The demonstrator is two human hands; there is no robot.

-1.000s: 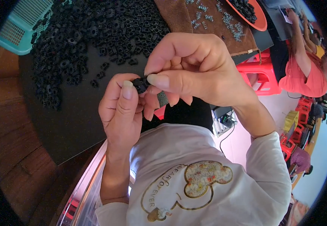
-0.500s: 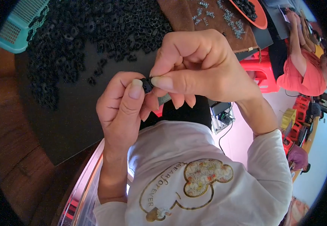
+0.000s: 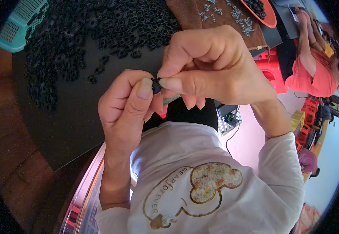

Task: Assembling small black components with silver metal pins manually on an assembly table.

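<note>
Piece (image 3: pixel 156 86), small and black, sits between the two hands, raised in front of the body near the close edge of the counter (image 3: pixel 72 121); the left hand (image 3: pixel 126 101) has its grip closed on one side of it, thumb against bent forefinger; the right hand (image 3: pixel 220 74) pinches the other side between thumb and forefinger tips, so both grips are on the one thing; the fingers cover most of it, and whether anything else is caught inside cannot be told. With so little to hold, the likeliest trouble is a slip: uneven pressure from the two thumbs could twist the piece or make it shoot out sideways; it might then drop past the edge into the dark lap (image 3: pixel 195 113) or onto the pale floor (image 3: pixel 251 128), where it could roll out of reach. If it fell toward the heap (image 3: pixel 118 27) of similar black parts, it would be hard to pick out again; a few strays (image 3: pixel 99 70) lie just off that heap. Farther off, small springs (image 3: pixel 237 17) lie scattered on a brown cloth (image 3: pixel 195 15); a sleeve or wrist tugging that cloth could spill them, since it reaches the counter's edge near a red stool (image 3: pixel 273 74).
</note>
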